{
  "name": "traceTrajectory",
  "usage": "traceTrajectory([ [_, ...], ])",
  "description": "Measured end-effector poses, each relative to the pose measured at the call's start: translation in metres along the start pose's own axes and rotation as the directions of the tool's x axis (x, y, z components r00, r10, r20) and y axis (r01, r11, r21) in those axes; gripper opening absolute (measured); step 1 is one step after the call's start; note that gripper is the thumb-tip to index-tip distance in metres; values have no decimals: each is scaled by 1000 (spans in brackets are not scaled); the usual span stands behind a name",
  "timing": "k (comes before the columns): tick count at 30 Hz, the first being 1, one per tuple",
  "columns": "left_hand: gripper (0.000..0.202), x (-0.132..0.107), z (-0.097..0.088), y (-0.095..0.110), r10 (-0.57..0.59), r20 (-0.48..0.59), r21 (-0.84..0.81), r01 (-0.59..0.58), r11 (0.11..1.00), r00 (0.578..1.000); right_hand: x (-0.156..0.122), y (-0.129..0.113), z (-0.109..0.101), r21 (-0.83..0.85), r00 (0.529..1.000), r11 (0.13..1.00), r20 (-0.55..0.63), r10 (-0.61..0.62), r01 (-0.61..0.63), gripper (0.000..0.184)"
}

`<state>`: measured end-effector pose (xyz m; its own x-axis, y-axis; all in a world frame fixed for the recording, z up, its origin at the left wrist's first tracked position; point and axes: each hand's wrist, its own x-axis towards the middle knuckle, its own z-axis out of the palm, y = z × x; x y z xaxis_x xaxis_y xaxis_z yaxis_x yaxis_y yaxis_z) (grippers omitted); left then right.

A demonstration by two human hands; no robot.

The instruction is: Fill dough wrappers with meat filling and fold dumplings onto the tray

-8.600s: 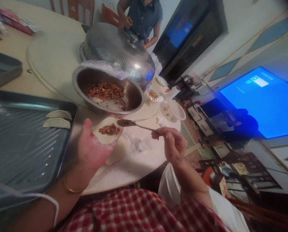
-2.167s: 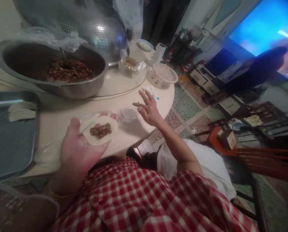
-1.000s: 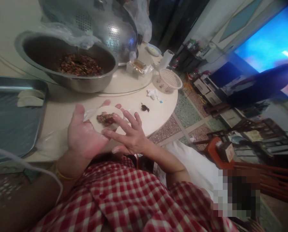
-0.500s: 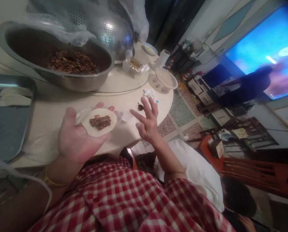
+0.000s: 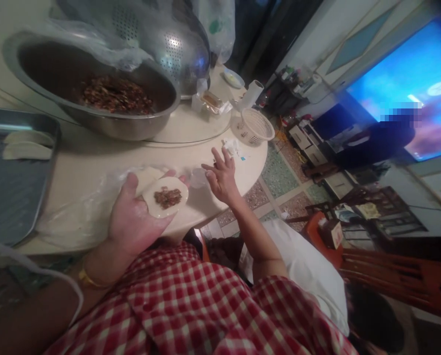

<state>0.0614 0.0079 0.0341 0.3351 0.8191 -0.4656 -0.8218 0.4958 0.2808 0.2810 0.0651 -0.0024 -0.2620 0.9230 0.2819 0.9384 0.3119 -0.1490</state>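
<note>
A round dumpling wrapper [image 5: 152, 201] rests on the fingers of my left hand [image 5: 131, 224], its thumb raised to one side. A small mound of brown minced filling [image 5: 168, 198] sits in the middle of the wrapper. My right hand [image 5: 223, 181] hovers over the table's edge with fingers spread, holding nothing. Just left of it stands a small clear cup [image 5: 198, 177], partly hidden. Behind my left hand, a large metal bowl [image 5: 120, 127] contains more filling [image 5: 117, 96]. Folded dumplings [image 5: 28, 150] lie on the metal tray [image 5: 13, 197] at the left.
Crumpled clear plastic [image 5: 91, 207] lies between tray and left hand. A perforated metal colander [image 5: 168, 49] leans behind the bowl. Farther right are a white basket [image 5: 255, 125], a plastic roll [image 5: 253, 93] and tissue scraps [image 5: 231, 146]. A person [image 5: 383, 140] stands before the bright screen.
My left hand has moved right and slightly down with the filled wrapper. The right hand has turned a little, its fingers still spread. The view has shifted slightly.
</note>
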Motion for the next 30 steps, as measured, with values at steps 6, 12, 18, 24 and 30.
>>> traceTrajectory([
  [6, 62, 3, -9, -1, -58, 142, -130, 77, 989, 988, -12, -42, -28, 85, 928, 924, -44, -370, 372, 50],
  [12, 55, 3, -14, 0, -94, 207, -155, 128, 980, 974, 2, -74, -39, 53, 902, 913, 137, -409, 405, 44],
  [18, 64, -2, -8, 4, -100, 192, -101, 121, 987, 976, 8, -94, -44, 0, 834, 847, 169, -525, 532, 46],
  [24, 66, -5, -3, 8, -87, 50, -99, 92, 991, 995, 3, -105, -44, -30, 828, 834, 149, -541, 551, 54],
  [30, 63, -5, -3, 15, 7, 23, -98, -5, 995, 1000, -3, -57, -43, -7, 899, 904, -104, -425, 427, 51],
])
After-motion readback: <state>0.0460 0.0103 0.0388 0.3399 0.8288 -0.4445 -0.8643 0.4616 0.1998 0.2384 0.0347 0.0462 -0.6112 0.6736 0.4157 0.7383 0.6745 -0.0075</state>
